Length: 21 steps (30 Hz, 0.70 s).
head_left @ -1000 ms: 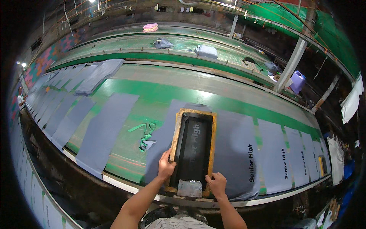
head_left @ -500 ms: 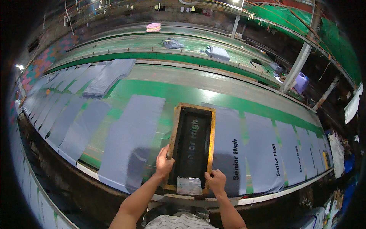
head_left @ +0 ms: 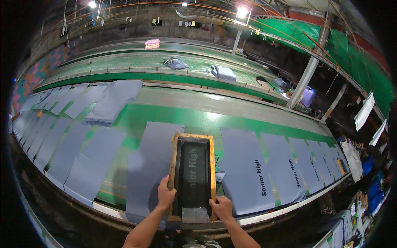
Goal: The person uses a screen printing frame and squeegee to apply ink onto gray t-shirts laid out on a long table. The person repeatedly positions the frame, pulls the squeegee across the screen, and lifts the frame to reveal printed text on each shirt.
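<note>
Both my hands grip a screen-printing frame [head_left: 212,165] with yellow-brown edges and a dark mesh that bears lettering. My left hand [head_left: 166,194] is closed round its left edge, and my right hand [head_left: 222,207] pinches the lower right edge. A greyish flat piece [head_left: 195,215], perhaps a squeegee, lies at the near end of the frame. Under or just above the frame's left part is a plain grey-blue fabric panel [head_left: 151,165]; whether they touch I cannot tell. To the right lies a panel printed with black lettering [head_left: 244,177].
More printed panels [head_left: 297,165] run rightward along the long green table [head_left: 194,107]. Plain panels [head_left: 91,161] and a fabric pile [head_left: 113,101] lie leftward. Behind stand further long tables with cloth bundles [head_left: 223,73]. A metal post [head_left: 305,78] and purple jug [head_left: 308,96] are at the right.
The frame has moved left with both hands, off the printed panel's edge and over the plain panel. My view has tilted up, showing more of the lights and wall.
</note>
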Each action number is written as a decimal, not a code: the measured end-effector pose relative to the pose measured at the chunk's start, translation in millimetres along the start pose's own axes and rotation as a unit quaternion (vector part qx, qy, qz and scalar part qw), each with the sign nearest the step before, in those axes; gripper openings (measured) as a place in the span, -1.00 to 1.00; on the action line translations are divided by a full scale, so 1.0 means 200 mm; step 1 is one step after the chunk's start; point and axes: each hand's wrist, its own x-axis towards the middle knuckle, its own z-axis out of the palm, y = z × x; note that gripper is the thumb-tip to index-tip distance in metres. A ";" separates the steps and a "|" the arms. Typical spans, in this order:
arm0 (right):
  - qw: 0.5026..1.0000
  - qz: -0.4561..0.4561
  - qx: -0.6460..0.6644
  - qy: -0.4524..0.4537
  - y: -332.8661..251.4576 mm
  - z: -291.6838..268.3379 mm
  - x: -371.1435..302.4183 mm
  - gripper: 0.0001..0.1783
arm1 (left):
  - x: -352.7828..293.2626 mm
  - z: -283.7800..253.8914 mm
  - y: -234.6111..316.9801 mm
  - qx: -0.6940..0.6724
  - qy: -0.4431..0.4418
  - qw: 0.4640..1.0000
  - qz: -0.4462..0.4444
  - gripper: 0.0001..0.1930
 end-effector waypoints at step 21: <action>0.999 -0.007 0.042 -0.012 -0.68 0.49 0.01 -0.64 | 0.19 -0.74 -0.38 0.030 0.006 0.999 -0.012 -0.28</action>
